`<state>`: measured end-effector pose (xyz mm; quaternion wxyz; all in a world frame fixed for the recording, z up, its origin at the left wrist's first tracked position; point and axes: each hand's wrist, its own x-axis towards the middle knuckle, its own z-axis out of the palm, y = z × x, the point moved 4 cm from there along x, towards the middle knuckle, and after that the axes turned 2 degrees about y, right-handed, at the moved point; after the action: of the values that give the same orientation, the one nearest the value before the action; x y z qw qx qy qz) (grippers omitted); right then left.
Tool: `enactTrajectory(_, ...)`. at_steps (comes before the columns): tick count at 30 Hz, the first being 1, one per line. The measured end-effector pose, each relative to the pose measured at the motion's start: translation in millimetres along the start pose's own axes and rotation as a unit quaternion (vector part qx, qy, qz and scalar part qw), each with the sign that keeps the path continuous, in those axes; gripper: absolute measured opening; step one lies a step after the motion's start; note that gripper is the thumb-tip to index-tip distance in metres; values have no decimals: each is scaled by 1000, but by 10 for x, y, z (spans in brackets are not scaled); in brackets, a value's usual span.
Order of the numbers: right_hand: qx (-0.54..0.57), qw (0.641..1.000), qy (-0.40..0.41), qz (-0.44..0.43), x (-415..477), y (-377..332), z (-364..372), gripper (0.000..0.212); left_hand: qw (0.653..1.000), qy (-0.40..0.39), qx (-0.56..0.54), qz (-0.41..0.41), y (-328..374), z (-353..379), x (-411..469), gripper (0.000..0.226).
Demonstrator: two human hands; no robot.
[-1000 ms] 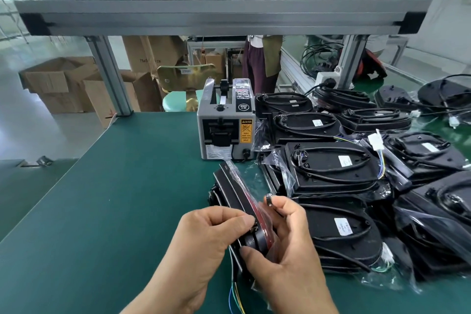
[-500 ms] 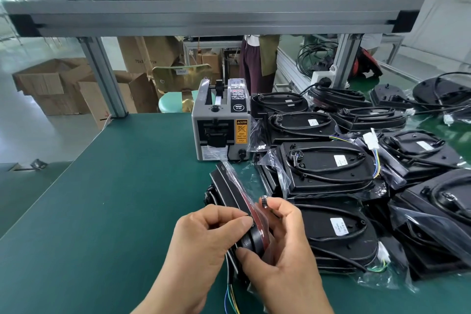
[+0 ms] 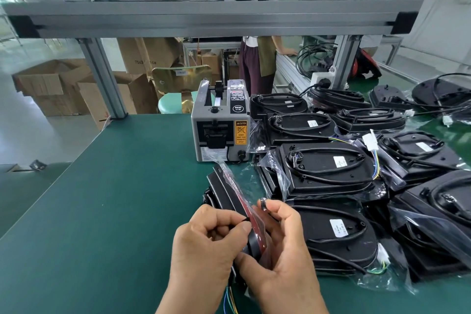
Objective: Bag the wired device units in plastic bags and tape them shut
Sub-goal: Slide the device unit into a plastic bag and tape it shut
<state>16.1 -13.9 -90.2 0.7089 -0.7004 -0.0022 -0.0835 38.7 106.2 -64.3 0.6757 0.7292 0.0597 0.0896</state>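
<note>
A black wired device unit with a dark red face stands on edge near the table's front, partly inside a clear plastic bag. My left hand pinches its near end from the left. My right hand grips the same end from the right, fingers curled round it. Coloured wires hang below my hands. A grey tape dispenser stands just behind the unit.
Several black wired units, some in clear bags, cover the right half of the green table. An aluminium frame post rises at the far left edge. People stand at benches behind. Cardboard boxes sit on the floor.
Both hands keep their hold on the unit's near end; my left fingertips have shifted slightly along its edge. The unit stays on edge in the same spot.
</note>
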Motion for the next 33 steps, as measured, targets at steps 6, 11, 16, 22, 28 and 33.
enactTrajectory(6, 21, 1000, 10, 2, -4, 8, 12, 74, 1000, 18, 14, 9, 8, 10, -31, 31)
enactTrajectory(11, 15, 1000, 14, -5, -9, 8, 18, 73, 999, 42, -7, -16, -30, -3, -28, 36)
enactTrajectory(16, 21, 1000, 10, 0, -3, 19, 27, 76, 999, 33, -15, -33, -35, -6, 7, 36)
enactTrajectory(22, 19, 1000, 5, -7, 4, 44, 15, 79, 999, 25, -11, -39, -58, -39, 119, 17)
enactTrajectory(28, 67, 998, -5, 10, 47, 65, -27, 88, 995, -25, 79, 58, 184, -98, 177, 6)
enactTrajectory(33, 72, 997, -33, 21, 64, -5, -32, 84, 952, -152, 192, 184, 478, 56, 223, 23)
